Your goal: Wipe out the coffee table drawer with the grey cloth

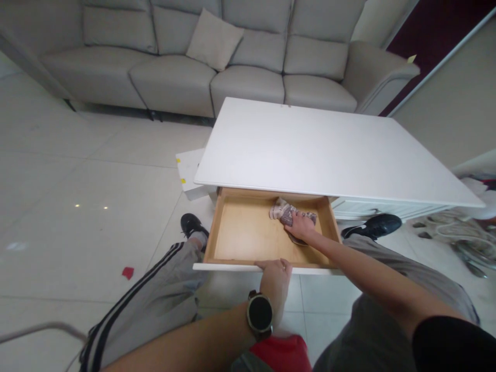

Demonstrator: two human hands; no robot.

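An open wooden drawer (240, 232) sticks out from under a white coffee table (321, 150). My left hand (276, 276), a black watch on its wrist, grips the drawer's white front edge. My right hand (299, 227) reaches into the drawer's back right corner and presses down on a crumpled patterned cloth (282, 209), fingers closed on it. The drawer's bare wooden bottom shows to the left of the cloth.
A grey sofa (217, 57) with a cushion (214, 39) stands behind the table. A white board (188, 170) lies on the tiled floor at the table's left. My legs and black shoes flank the drawer. Cables and clutter (461, 232) lie at the right.
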